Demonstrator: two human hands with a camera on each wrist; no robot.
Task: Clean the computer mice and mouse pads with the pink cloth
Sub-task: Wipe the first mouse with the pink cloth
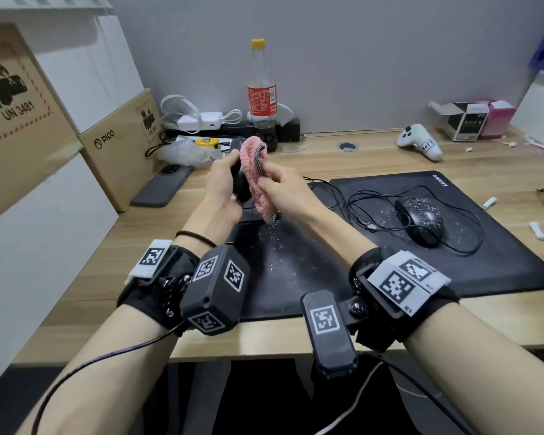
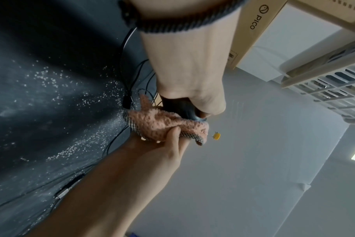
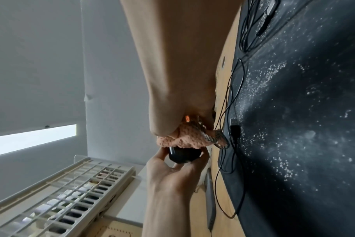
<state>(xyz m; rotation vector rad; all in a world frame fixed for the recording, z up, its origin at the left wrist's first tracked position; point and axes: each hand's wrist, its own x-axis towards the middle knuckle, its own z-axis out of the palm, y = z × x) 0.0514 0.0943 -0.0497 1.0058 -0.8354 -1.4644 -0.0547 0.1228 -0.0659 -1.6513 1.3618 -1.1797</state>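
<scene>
My left hand grips a black mouse lifted above the desk; the same mouse shows in both wrist views. My right hand holds the pink cloth against that mouse, the cloth bunched between fingers and thumb. A second black mouse, speckled with white crumbs, lies on the large black mouse pad. A smaller black pad under my hands is dusted with white specks too.
Loose mouse cables coil across the pads. A cola bottle, a white controller, small boxes, a phone and cardboard boxes ring the desk. White scraps lie at the right.
</scene>
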